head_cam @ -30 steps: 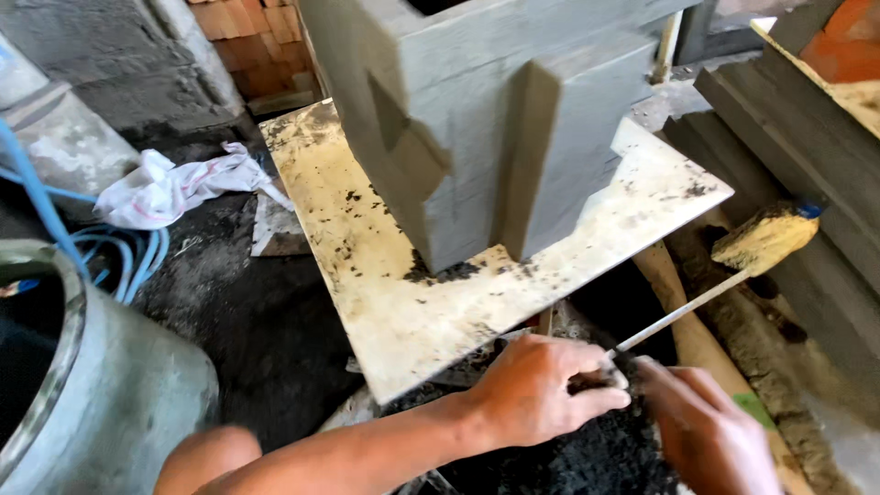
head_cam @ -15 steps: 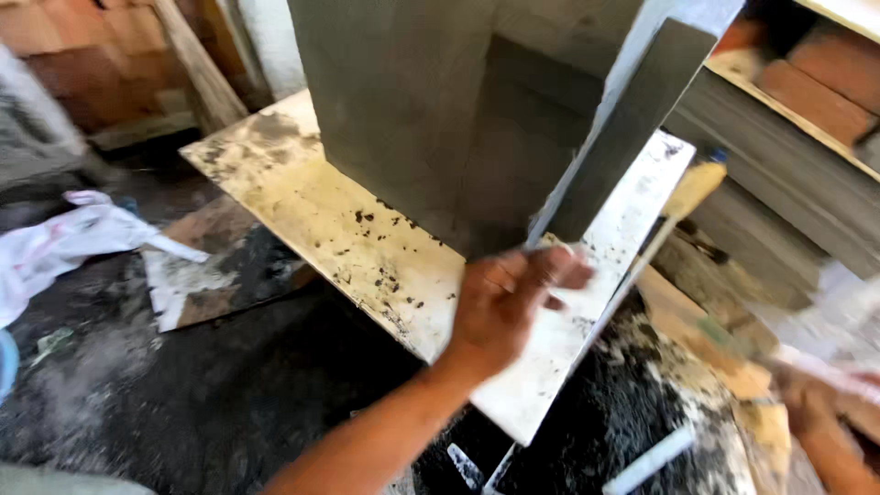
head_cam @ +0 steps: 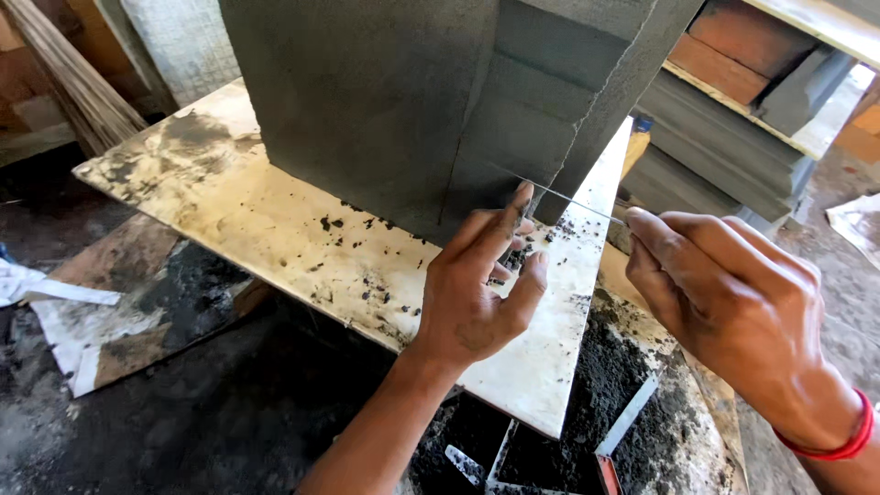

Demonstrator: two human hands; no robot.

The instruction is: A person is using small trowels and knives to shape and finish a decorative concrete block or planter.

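A tall grey cement block (head_cam: 385, 101) with stepped, moulded faces stands on a stained white board (head_cam: 275, 229). My left hand (head_cam: 481, 284) is open in front of the block's lower corner, index finger stretched up against the thin metal rod (head_cam: 573, 200). My right hand (head_cam: 724, 293) pinches the rod's right end between thumb and fingers. The rod lies nearly level across the block's recessed face. A red band circles my right wrist.
Dark wet mortar (head_cam: 623, 367) and metal strips (head_cam: 628, 417) lie under the board's near corner. Stacked grey blocks and bricks (head_cam: 733, 110) stand at right. Wooden slats (head_cam: 64, 82) lean at far left. Crumpled white sheeting (head_cam: 55, 293) lies on the dirty floor at left.
The view has closed in on the block. My left hand dropped from the grey strip to the block's lower corner. My right hand came up with the thin rod against the block.
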